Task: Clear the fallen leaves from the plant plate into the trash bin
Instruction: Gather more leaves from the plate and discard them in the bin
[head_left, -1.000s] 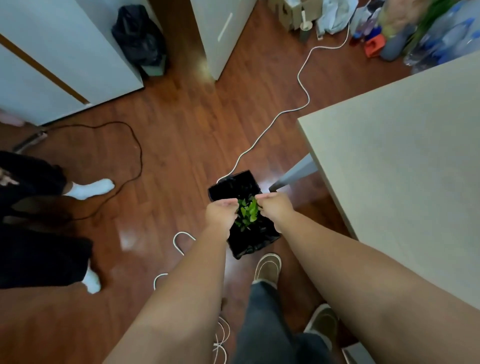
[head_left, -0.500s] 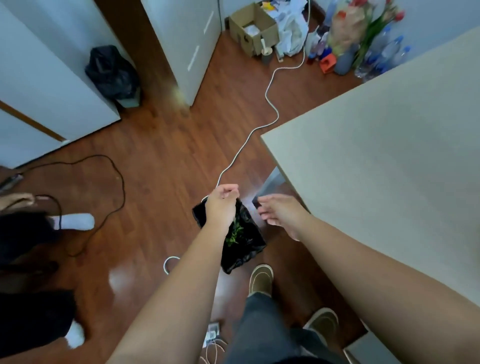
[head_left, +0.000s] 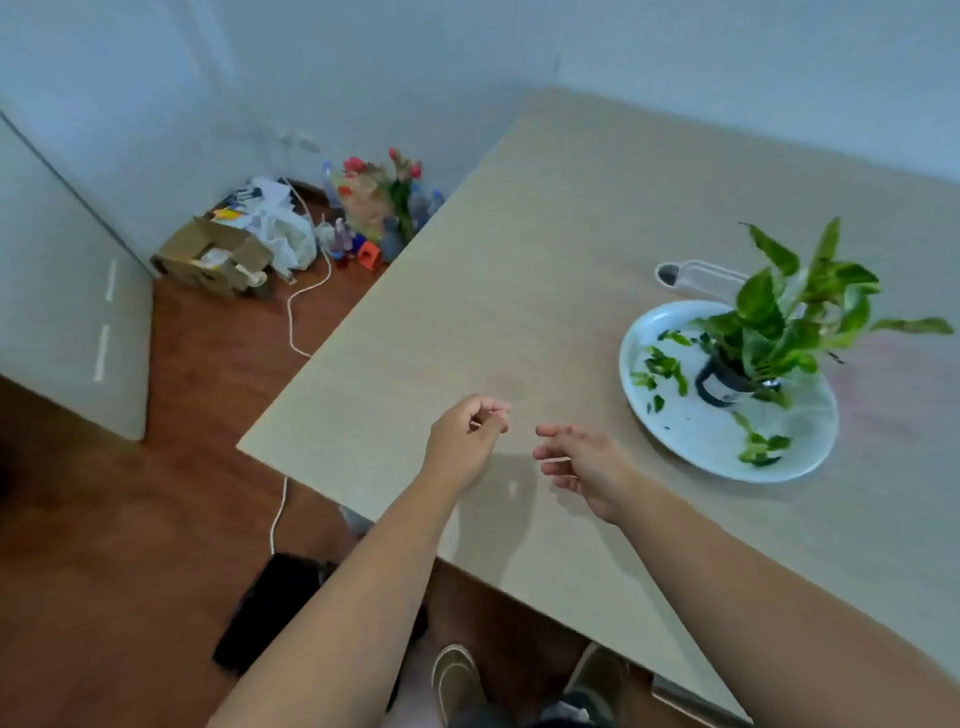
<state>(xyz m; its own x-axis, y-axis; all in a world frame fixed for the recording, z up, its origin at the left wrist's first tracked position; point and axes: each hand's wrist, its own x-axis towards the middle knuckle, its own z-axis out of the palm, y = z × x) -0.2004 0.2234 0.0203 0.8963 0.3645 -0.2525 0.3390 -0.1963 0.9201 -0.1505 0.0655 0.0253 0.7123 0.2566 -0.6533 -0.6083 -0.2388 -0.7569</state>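
A white round plate (head_left: 691, 441) lies on the beige table (head_left: 519, 291) at the right. On it stands a small potted plant (head_left: 779, 332) in a dark pot, with several green leaf pieces (head_left: 657, 366) scattered around it. My left hand (head_left: 462, 436) hovers over the table's near corner with its fingers loosely curled and nothing in them. My right hand (head_left: 582, 467) is beside it, fingers apart, empty, left of the plate. The black trash bag (head_left: 270, 608) sits on the floor below the table edge, partly hidden by my left forearm.
A clear bottle (head_left: 696, 275) lies on the table behind the plate. A white cable (head_left: 298, 306) runs over the wooden floor. A cardboard box (head_left: 213, 254), bags, bottles and flowers crowd the far corner. A white cabinet (head_left: 67, 291) stands at the left. My shoes (head_left: 457, 680) are below.
Both hands let go of the green leaves over the black bag and rose to the table. My view swung up and right from the floor to the plate.
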